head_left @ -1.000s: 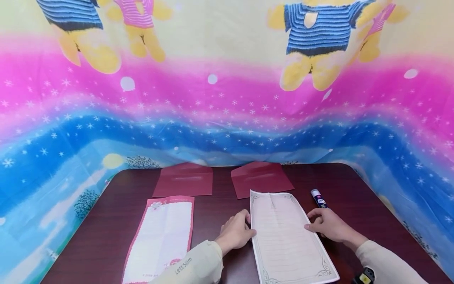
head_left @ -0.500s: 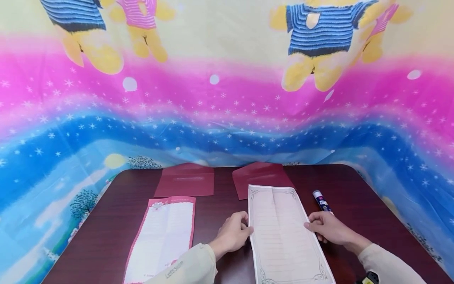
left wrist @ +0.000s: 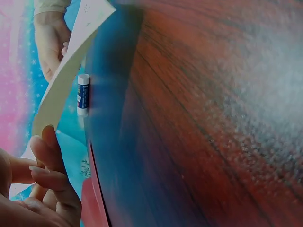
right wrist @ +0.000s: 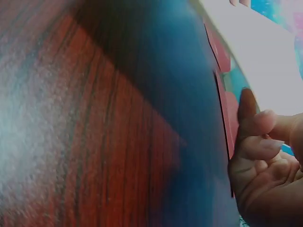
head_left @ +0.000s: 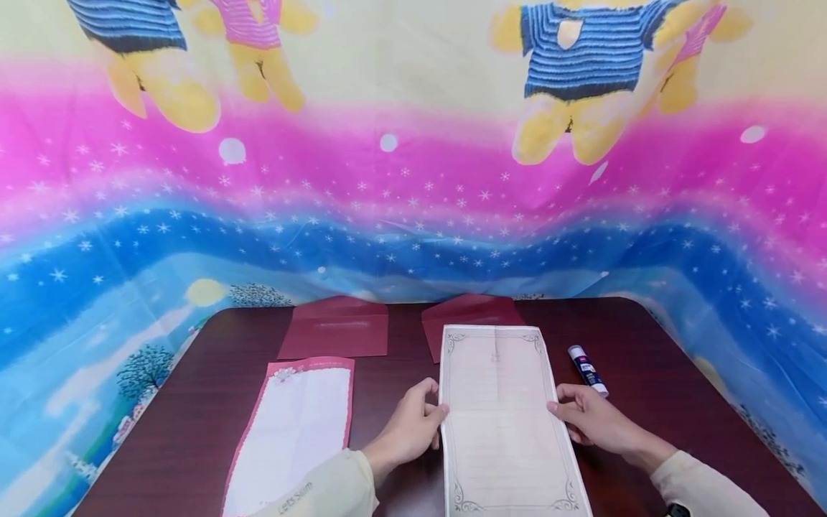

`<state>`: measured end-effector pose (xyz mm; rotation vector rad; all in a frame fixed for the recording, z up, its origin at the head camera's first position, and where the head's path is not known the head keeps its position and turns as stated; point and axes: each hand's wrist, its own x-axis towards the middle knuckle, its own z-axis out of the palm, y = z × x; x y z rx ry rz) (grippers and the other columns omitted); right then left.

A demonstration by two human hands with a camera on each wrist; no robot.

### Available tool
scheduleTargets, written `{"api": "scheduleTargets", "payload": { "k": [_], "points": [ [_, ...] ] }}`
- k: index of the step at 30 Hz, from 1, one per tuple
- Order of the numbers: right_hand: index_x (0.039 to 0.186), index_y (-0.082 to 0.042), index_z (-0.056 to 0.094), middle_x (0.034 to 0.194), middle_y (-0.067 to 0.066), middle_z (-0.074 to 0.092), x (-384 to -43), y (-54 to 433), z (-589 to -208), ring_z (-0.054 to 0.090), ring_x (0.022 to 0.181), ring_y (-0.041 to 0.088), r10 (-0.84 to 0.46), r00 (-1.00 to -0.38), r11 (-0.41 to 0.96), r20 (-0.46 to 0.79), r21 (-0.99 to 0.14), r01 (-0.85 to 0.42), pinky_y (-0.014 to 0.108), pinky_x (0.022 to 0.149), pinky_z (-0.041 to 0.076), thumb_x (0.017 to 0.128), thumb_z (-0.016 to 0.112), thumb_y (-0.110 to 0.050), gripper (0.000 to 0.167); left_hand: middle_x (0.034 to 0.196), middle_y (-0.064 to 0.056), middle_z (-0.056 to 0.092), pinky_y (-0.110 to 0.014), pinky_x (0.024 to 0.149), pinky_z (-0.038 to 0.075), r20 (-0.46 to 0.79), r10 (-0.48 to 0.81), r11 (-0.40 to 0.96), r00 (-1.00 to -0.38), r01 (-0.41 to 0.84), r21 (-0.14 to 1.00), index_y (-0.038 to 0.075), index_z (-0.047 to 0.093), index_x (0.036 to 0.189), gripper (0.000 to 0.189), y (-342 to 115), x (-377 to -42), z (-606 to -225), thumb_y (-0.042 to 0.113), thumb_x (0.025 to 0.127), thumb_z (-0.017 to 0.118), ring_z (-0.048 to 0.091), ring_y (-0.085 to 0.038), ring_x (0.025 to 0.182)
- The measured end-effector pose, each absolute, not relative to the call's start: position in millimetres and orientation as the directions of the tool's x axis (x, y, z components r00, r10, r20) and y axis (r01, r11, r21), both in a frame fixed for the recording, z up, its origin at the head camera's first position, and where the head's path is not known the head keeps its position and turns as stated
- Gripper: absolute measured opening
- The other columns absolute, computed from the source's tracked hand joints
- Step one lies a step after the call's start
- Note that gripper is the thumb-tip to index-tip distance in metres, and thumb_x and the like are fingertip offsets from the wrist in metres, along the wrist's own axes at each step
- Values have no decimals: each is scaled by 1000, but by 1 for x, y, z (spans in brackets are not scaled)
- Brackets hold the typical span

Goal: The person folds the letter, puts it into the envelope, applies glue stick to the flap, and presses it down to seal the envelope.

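Observation:
A sheet of letter paper [head_left: 500,424] with a scrollwork border and a lengthwise crease is held up by both hands. My left hand [head_left: 407,424] pinches its left edge between thumb and fingers. On the opposite edge my right hand [head_left: 597,420] pinches it the same way. Both wrist views show the paper clear of the table, its underside [left wrist: 59,92] curving between the hands. Just behind the right hand lies a glue stick [head_left: 588,370] with a white cap. The sheet's top end overlaps a red envelope [head_left: 468,316] in the head view.
A second red envelope [head_left: 336,334] lies at the back left. In front of it lies a pink-bordered sheet of letter paper [head_left: 293,431], partly covered by the left sleeve. The dark wooden table [head_left: 672,388] ends at a printed cloth backdrop [head_left: 413,215].
Both hands have carried the letter paper left and raised it slightly. It now stands straighter and hides more of the right envelope, while more of the glue stick shows.

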<state>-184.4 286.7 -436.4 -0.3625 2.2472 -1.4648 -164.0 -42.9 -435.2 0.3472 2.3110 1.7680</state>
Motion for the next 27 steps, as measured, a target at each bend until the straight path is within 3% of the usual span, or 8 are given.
{"api": "scheduleTargets", "payload": {
  "k": [4, 8, 12, 15, 19, 23, 27],
  "points": [
    [110, 8, 51, 63, -7, 62, -184, 285, -433, 51, 52, 0, -460, -869, 335, -186, -942, 24, 16, 48, 42, 106, 52, -24, 32, 59, -2, 59, -20, 44, 34, -28, 314, 162, -949, 25, 986, 0, 50, 106, 7, -46, -165, -432, 4, 101, 54, 49, -12, 44],
    [126, 14, 48, 79, -5, 74, -184, 284, -432, 54, 56, 0, -486, -864, 268, -133, -963, -3, 22, 47, 43, 107, 50, -21, 39, 58, -2, 57, -21, 43, 36, -40, 315, 87, -948, -13, 996, -2, 51, 109, 9, -49, -165, -431, 3, 102, 54, 49, -11, 46],
    [133, 15, 44, 83, -5, 75, -183, 283, -429, 53, 56, 0, -476, -871, 241, -122, -971, 4, 23, 46, 41, 107, 49, -22, 45, 63, -6, 63, -21, 44, 41, -38, 320, 36, -946, -29, 999, -4, 53, 113, 13, -54, -167, -431, 3, 102, 53, 51, -11, 49],
    [138, 11, 43, 94, -2, 78, -182, 283, -428, 65, 66, 2, -496, -857, 183, -143, -981, 58, 20, 54, 50, 108, 47, -22, 45, 72, -12, 69, -21, 46, 43, -45, 323, 18, -945, -41, 999, -6, 55, 118, 19, -57, -167, -429, 2, 102, 52, 53, -10, 51],
    [139, -4, 52, 108, 3, 78, -182, 284, -428, 75, 86, 11, -560, -814, 59, -153, -988, 145, 25, 69, 60, 109, 43, -18, 34, 86, -17, 74, -19, 48, 44, -61, 322, -5, -945, -67, 998, -11, 57, 125, 27, -61, -167, -426, 3, 102, 51, 53, -8, 54],
    [129, -19, 61, 115, 4, 76, -182, 284, -428, 75, 97, 14, -611, -777, -46, -154, -972, 229, 29, 79, 61, 110, 40, -16, 28, 80, -6, 71, -17, 51, 44, -90, 329, -47, -940, -112, 993, -13, 60, 127, 31, -65, -167, -424, 4, 101, 52, 51, -5, 56],
    [123, -20, 64, 113, 1, 77, -181, 283, -428, 75, 97, 11, -629, -763, -75, -149, -965, 251, 28, 81, 61, 110, 39, -15, 29, 71, 5, 63, -16, 53, 43, -114, 351, -95, -929, -156, 983, -13, 60, 129, 34, -69, -168, -422, 2, 100, 53, 50, -4, 57]
  ]
}}
